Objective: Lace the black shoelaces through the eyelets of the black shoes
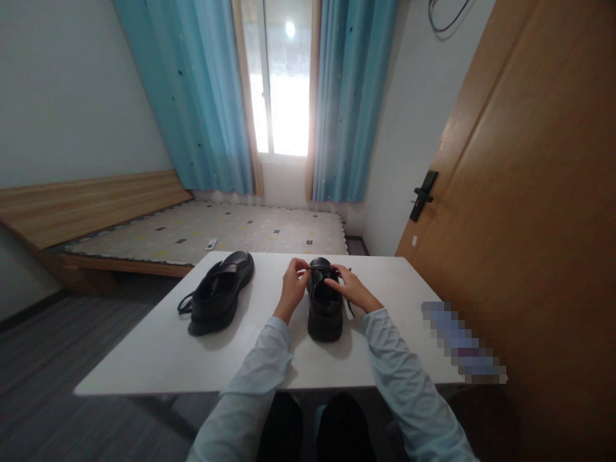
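Note:
A black lace-up shoe (pixel 325 321) stands on the white table (pixel 269 366), its heel toward me and its toe pointing away. At its left side, my left hand (pixel 293 282) pinches a black shoelace near the eyelets. From the right, my right hand (pixel 351 287) reaches over the shoe's opening, fingers closed at the lace on that side. A loose lace end hangs down by the shoe's right side. Farther left sits a second black shoe (pixel 219 298), turned at an angle, with its lace loop lying out to the left.
On the table's right edge lies a blurred bluish item (pixel 462 343). Beyond the table is a bed (pixel 260 224) with a white remote (pixel 211 244) on it. A wooden door (pixel 524 212) with a black handle stands close on the right. Blue curtains (pixel 206 96) flank the window.

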The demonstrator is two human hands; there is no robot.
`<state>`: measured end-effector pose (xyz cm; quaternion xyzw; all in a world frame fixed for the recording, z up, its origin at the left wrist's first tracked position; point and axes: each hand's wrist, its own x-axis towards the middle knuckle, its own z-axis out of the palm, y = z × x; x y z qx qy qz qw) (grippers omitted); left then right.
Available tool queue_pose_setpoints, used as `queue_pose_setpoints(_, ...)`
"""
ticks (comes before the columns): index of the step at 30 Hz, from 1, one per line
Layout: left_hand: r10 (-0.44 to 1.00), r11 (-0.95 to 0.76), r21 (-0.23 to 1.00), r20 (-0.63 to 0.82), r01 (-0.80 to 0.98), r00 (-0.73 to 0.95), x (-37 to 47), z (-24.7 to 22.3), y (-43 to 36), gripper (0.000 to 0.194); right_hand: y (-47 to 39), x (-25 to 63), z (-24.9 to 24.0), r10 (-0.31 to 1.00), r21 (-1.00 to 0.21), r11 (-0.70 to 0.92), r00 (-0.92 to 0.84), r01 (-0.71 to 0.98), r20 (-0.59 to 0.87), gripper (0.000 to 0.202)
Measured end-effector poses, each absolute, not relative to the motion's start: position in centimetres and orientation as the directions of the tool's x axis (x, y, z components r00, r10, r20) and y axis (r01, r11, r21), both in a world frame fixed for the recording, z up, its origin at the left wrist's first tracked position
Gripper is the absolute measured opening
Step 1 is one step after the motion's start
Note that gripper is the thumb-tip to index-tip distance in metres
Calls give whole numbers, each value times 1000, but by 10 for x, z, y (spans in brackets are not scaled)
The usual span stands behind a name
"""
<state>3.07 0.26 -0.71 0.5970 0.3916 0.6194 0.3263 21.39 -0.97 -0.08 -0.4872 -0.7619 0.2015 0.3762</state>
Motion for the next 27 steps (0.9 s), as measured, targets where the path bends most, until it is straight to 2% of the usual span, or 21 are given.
queue_pose_setpoints(3, 865, -490, 868, 496, 81, -76, 29, -6, 2, 9, -11, 213, 1, 897, -668, 439, -243, 601, 370, 55)
queue_pose_setpoints(6, 845, -502, 836, 529, 221, -82, 29, -4, 0, 6, -13, 213, 3, 903, -665, 425, -242, 614, 354, 57)
queue_pose_setpoints(9, 815, -513, 776, 574, 366, -74, 28, -3, -3, 11, -14, 213, 4, 904, -662, 422, -240, 619, 352, 58)
queue_pose_setpoints(14, 818, -466, 727, 571, 504, -69, 24, -4, -3, 14, -13, 213, 3, 900, -668, 432, -236, 606, 367, 55)
queue_pose_setpoints(17, 815, -439, 689, 575, 577, -66, 21, -6, -2, 8, -12, 213, 2, 899, -673, 434, -233, 599, 372, 56)
queue_pose_setpoints(21, 795, -443, 642, 604, 625, -58, 18, -10, 0, 5, -12, 213, 2, 897, -677, 436, -231, 593, 376, 54)
queue_pose_setpoints(27, 793, -380, 675, 589, 632, -153, 12, -12, 1, 7, -12, 214, 2, 897, -670, 438, -241, 600, 370, 55)
